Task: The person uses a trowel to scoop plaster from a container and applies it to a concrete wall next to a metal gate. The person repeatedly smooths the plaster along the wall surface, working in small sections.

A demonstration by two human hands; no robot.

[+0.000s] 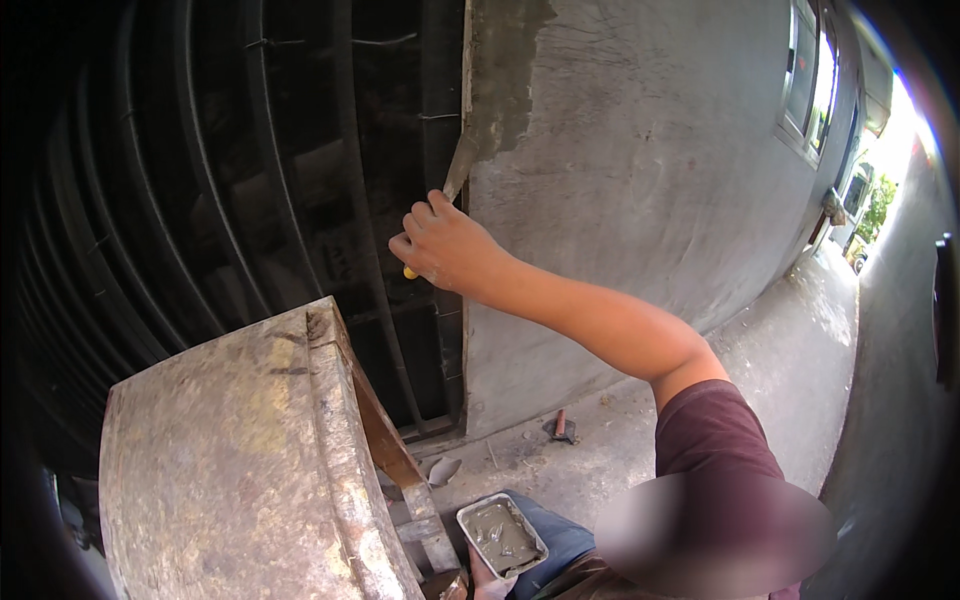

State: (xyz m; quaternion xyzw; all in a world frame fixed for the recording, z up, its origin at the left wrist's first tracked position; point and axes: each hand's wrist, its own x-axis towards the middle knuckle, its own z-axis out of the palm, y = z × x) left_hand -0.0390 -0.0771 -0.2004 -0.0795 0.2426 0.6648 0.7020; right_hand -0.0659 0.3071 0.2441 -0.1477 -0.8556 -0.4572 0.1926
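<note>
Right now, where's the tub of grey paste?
Head view, bottom centre: the tub is in the left hand, just right of the worn table.

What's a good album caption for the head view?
Right hand with a yellow-handled blade at the edge of a grey wall, left hand holding a tray of grey paste.

Count as observed. Hands: two, the right hand (440,245) toward 11 o'clock, the left hand (490,587) at 6. Yellow-handled trowels: one (461,168), just short of 12. Tubs of grey paste: one (543,552), at 6. Worn benches: one (225,440), at 8. Floor tools with reddish grip: one (561,426), at 5. Windows: one (806,85), at 2. Dark bars (200,130), toward 10: several, exact number indeterminable.
</note>
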